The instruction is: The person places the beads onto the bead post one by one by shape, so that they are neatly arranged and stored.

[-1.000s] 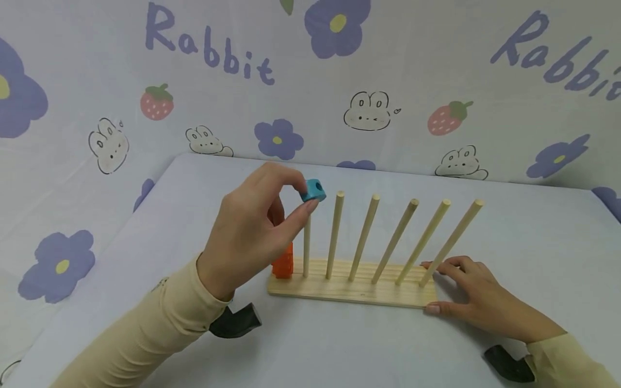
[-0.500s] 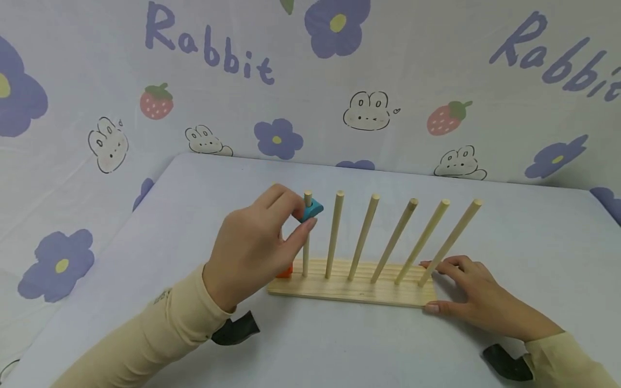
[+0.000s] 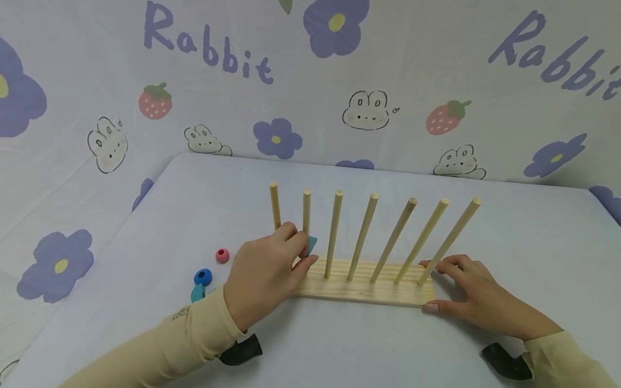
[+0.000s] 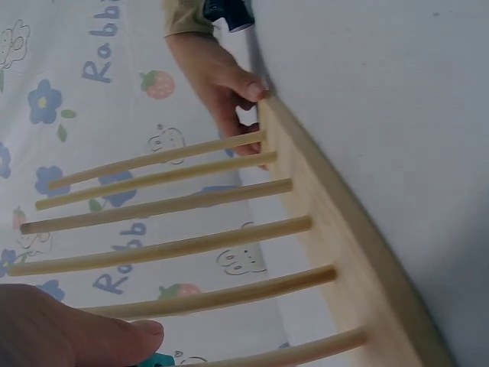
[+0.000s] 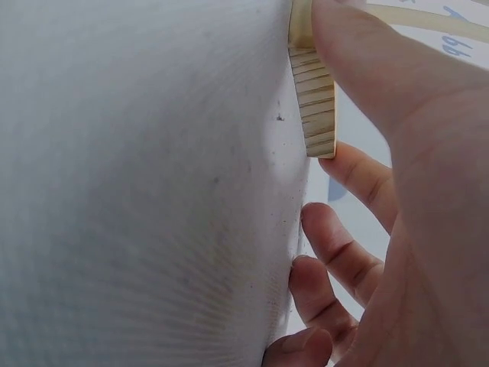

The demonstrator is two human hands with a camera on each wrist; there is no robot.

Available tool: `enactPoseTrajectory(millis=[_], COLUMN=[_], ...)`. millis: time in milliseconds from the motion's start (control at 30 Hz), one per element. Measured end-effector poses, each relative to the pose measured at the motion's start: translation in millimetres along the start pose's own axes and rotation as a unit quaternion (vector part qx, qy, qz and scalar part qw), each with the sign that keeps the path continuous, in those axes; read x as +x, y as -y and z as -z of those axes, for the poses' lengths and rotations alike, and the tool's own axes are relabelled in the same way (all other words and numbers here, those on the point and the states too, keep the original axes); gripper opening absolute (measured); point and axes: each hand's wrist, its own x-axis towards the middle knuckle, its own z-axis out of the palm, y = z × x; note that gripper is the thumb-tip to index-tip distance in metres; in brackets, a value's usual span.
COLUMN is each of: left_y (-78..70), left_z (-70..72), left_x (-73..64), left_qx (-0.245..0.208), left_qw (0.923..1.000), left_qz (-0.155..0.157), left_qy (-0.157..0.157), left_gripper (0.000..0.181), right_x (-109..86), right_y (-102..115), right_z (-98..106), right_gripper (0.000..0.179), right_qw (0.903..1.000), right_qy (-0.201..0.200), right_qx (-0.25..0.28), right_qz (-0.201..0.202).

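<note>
My left hand (image 3: 271, 272) pinches a teal wooden bead (image 3: 312, 245), which is threaded on the second peg (image 3: 306, 213) from the left, partway down it. Most of the bead is hidden by the fingers; a sliver of teal shows below the thumb in the left wrist view. The wooden peg board (image 3: 368, 291) carries a row of several upright pegs. At its right end my right hand (image 3: 477, 296) holds the board, thumb on the near corner and index finger at the far one. The right wrist view shows the board's end (image 5: 315, 103) between them. My left hand blocks the board's left end.
Left of the board lie a pink bead (image 3: 222, 255), a blue bead (image 3: 202, 277) and a teal piece (image 3: 198, 292), beside the left sleeve. A white cloth printed with rabbits and flowers (image 3: 276, 139) stands behind the table. Dark wrist-camera parts (image 3: 506, 361) hang by both cuffs.
My left hand has brought the teal bead from above the second peg onto it and slid it downward. The leftmost peg and the loose beads have come into view. The right hand stays put.
</note>
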Motion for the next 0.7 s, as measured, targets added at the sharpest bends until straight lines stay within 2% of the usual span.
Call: enactPoseTrajectory(millis=[167,333,500,700], left_y=[-1.7,-3.5,-3.6,-4.5], left_z=[-12.0,-21.1,-25.7,-27.3], left_x=[-4.1,-5.1,-11.3,-21.3], left_qx=[0.063,0.132,0.182,0.205], left_qw=[0.9975,0.9883,0.9781,0.9727], left_qz=[-0.028,-0.065,-0.087,-0.090], left_qy=[-0.012,-0.042,-0.053,-0.059], left_gripper=[0.012,0.012,0.015,0.019], right_x=[2.7,4.6,4.4,0.9], right_y=[0.0,-0.9,-1.3,-1.5], right_z=[2.8,5.4,5.8,3.4], right_gripper=[0.063,0.065,0.065,0.066], right_qw=[0.9999,0.9997,0.9994,0.9993], right_qy=[0.010,0.019,0.023,0.028], right_qx=[-0.001,-0.001,0.004,0.000], right_qz=[-0.008,-0.018,-0.027,-0.024])
